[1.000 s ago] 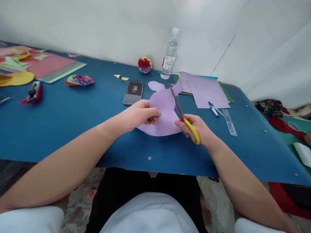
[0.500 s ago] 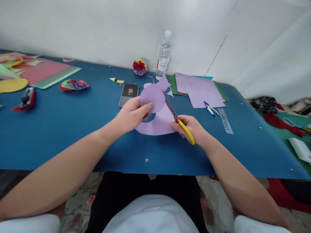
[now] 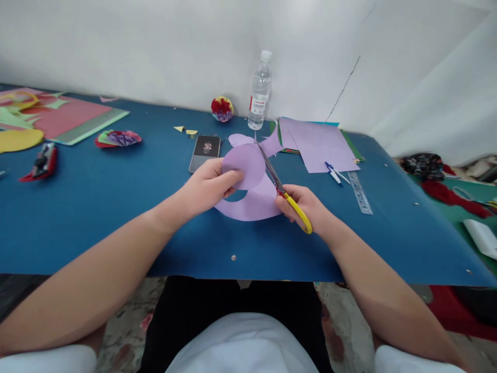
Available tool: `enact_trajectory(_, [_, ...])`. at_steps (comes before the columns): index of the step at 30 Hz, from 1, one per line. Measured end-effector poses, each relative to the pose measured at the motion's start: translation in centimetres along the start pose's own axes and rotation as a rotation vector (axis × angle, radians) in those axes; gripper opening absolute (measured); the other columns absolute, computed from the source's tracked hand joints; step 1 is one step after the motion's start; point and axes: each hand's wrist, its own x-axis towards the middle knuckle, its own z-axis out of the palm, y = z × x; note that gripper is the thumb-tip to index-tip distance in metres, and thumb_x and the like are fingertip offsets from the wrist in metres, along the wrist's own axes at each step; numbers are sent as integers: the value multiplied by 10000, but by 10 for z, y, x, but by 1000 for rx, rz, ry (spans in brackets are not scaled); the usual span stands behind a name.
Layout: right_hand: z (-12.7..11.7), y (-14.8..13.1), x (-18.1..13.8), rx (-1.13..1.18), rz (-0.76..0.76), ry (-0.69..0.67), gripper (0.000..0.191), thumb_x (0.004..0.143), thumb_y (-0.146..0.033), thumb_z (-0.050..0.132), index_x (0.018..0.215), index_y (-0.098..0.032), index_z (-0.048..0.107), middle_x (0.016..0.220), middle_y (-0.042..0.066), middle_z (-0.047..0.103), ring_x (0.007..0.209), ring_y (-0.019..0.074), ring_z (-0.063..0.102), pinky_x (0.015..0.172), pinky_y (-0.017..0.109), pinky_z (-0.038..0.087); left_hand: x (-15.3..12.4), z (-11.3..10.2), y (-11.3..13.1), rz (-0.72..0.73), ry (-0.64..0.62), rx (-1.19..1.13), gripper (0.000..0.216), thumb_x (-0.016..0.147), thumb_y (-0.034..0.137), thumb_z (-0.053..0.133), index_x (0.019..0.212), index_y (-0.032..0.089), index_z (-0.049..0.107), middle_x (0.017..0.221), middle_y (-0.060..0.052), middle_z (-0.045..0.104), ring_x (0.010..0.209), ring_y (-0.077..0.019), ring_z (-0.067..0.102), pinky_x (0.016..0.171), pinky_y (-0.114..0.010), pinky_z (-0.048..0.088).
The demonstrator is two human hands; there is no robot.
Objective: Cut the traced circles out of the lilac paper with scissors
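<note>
My left hand (image 3: 213,185) pinches a sheet of purple paper (image 3: 248,165) by its rounded part, thumb on top. A long curved strip (image 3: 252,206) of the same paper hangs below the round part, toward my right hand. In my right hand (image 3: 302,203) are yellow-handled scissors (image 3: 297,211), fingers wrapped round the grips. Their blades point up and away, against the right edge of the round part. Behind the blades a purple flap (image 3: 274,142) sticks up. On the table just beyond lies a purple paper oval (image 3: 239,140), partly hidden.
A phone (image 3: 205,153) lies beyond my left hand, with a water bottle (image 3: 260,92) by the wall. Purple sheets (image 3: 326,147), pens (image 3: 336,174) and a clear ruler (image 3: 360,192) lie right. Leftward are a folded paper piece (image 3: 118,138), a red stapler (image 3: 43,160) and coloured sheets (image 3: 85,118).
The round paper part has shifted slightly down and turned a little against the blades. The flap behind the scissors has swung to the right. Both hands keep their holds.
</note>
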Motion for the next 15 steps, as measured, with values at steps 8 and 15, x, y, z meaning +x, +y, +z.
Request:
enact_trajectory(8, [-1, 0, -2, -23, -22, -40, 617, 721, -794, 757, 765, -227, 518, 641, -60, 441, 560, 110, 406, 513, 277, 334, -2, -1, 4, -27, -5, 16, 257, 822, 269, 620, 613, 213, 482, 520, 26, 459, 491, -99, 378, 479, -257, 273])
enact_trajectory(15, [-1, -2, -4, -5, -27, -62, 599, 744, -780, 742, 802, -225, 524, 667, -60, 444, 572, 108, 404, 523, 279, 336, -1, -1, 3, -4, -22, 50, 232, 790, 262, 616, 602, 203, 491, 522, 32, 466, 490, -91, 382, 470, -248, 271])
